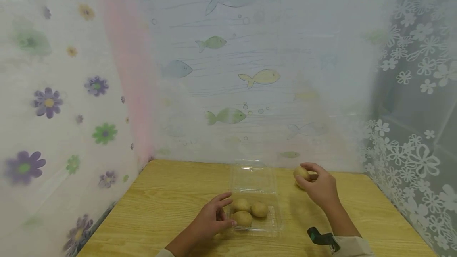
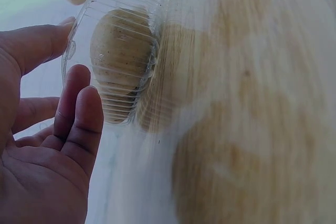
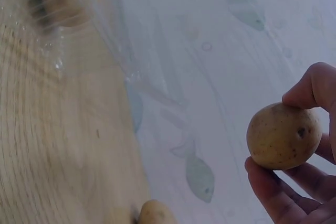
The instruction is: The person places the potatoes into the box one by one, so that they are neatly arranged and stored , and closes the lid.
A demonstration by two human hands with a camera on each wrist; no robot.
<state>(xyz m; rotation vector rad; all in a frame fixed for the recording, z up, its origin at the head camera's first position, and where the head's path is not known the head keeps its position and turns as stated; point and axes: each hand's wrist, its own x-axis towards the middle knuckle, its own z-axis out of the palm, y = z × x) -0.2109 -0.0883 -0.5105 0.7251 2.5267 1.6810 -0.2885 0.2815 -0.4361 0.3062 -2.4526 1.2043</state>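
Between the thumb and fingers of my right hand (image 1: 323,187) is a small round potato (image 3: 281,137), raised at the table's back right. A dark spot marks its skin. Just below it, partly hidden by the hand, another potato (image 3: 156,213) rests on the table. Three potatoes (image 1: 242,219) lie together in the left part of a clear plastic clamshell box (image 1: 273,225). My left hand (image 1: 210,217) is at the box's left side, its fingers spread along the rim. The left wrist view shows a potato (image 2: 121,48) through the ribbed wall.
The box's clear lid (image 1: 253,177) stands open toward the back. The wooden table (image 1: 168,193) ends at a translucent curtain (image 1: 221,90) printed with fish. Flower-printed sheets (image 1: 64,130) hang at both sides. A dark mount (image 1: 319,236) is strapped at the right wrist.
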